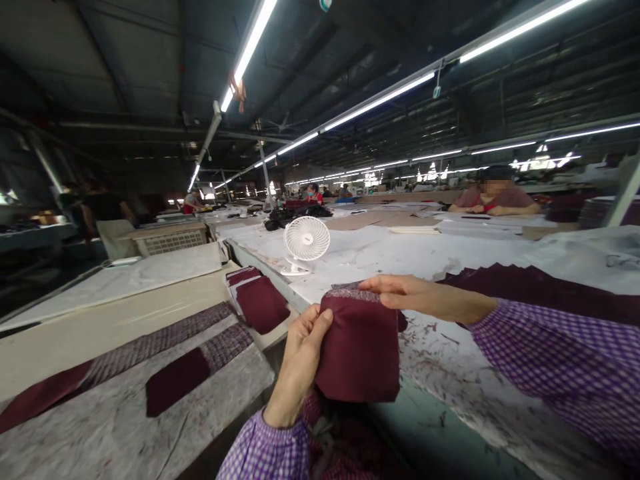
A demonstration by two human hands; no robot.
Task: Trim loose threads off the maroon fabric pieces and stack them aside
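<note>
My left hand [301,343] grips a maroon fabric piece [357,353] by its left edge, thumb on the front face and the other fingers behind. The piece has rounded lower corners and a speckled grey band along its top. It may be a stack; more cloth shows behind the upper edge. My right hand [425,295] reaches in from the right, fingers stretched across the top edge and touching it; its thumb is hidden. To the left lies a pile of similar maroon pieces [263,303] with pale edges.
Overlapping rows of maroon pieces [177,380] lie on the left table [90,443]. A white fan [307,239] stands on the long white table [380,253]. Dark maroon cloth [540,293] and thread scraps lie at right. A person [495,193] sits across the table.
</note>
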